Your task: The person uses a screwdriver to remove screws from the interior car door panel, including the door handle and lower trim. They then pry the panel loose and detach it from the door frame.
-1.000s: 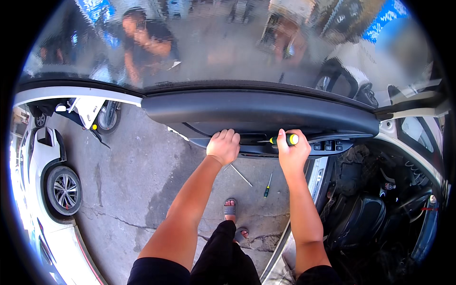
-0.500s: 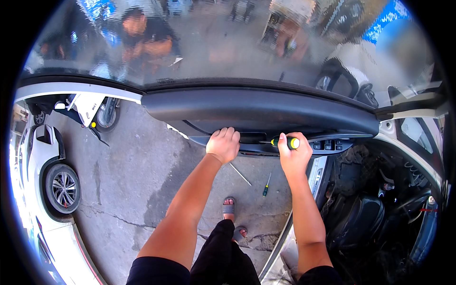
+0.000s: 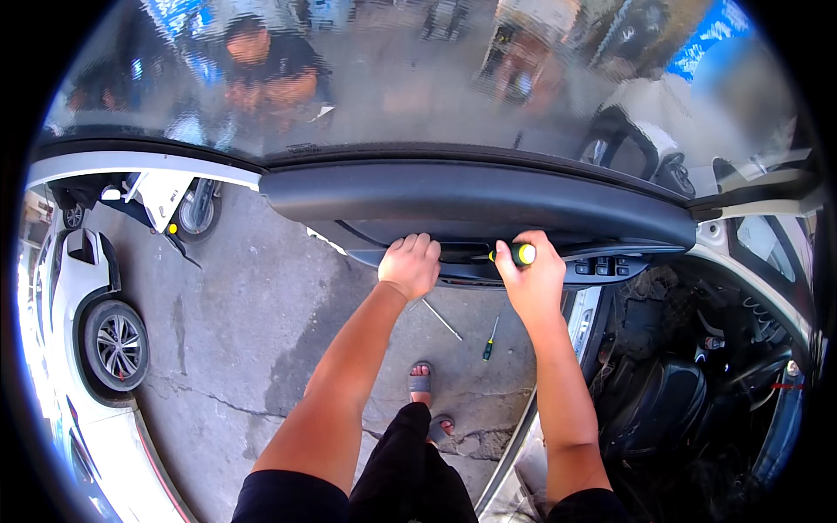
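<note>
A black car door panel [image 3: 471, 200] stretches across in front of me. My left hand [image 3: 410, 266] is closed over the edge of its armrest [image 3: 568, 277], beside the pull recess. In my right hand [image 3: 538, 275] is a screwdriver [image 3: 521, 254] with a yellow and black handle, held almost level. Its shaft points left into the recess; the tip is hard to make out. Window switches [image 3: 602, 266] sit on the armrest to the right of that hand.
Below the door, a second screwdriver [image 3: 488, 349] and a thin metal rod [image 3: 443, 321] lie on the concrete floor [image 3: 227, 305]. The open car interior with a black seat [image 3: 658, 401] is at right. A white car [image 3: 74, 279] and a scooter [image 3: 166, 200] stand left.
My right hand has shifted slightly left and turned around the screwdriver's handle, which moved left with it. My left hand stays where it was on the armrest.
</note>
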A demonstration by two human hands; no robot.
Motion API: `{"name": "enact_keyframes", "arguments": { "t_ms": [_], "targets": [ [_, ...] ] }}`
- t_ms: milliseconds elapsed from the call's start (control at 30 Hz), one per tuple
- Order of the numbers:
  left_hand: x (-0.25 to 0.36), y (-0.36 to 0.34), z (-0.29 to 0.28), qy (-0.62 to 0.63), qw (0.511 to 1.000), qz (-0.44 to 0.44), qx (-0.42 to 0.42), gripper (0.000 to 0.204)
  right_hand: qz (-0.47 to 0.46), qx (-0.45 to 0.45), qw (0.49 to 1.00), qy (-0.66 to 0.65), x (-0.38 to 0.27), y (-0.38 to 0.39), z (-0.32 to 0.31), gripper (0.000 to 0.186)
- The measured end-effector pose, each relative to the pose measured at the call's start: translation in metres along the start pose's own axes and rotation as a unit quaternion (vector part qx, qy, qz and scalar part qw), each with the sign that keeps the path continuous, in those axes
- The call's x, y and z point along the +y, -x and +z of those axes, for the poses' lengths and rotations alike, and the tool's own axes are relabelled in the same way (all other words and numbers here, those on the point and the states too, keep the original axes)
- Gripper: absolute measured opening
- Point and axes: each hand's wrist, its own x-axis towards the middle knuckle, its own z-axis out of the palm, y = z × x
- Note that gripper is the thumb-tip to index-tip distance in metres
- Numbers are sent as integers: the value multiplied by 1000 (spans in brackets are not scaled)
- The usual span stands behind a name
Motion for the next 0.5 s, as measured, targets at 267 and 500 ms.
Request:
{"name": "enact_keyframes", "arguments": {
  "t_ms": [267, 500],
  "targets": [
    [0, 3, -3, -15, 1000, -11, -19, 17, -27, -244, 905, 347, -72, -22, 0, 32],
    [20, -7, -51, 50, 997, 53, -39, 20, -59, -278, 911, 298, -65, -21, -2, 18]
  ]
}}
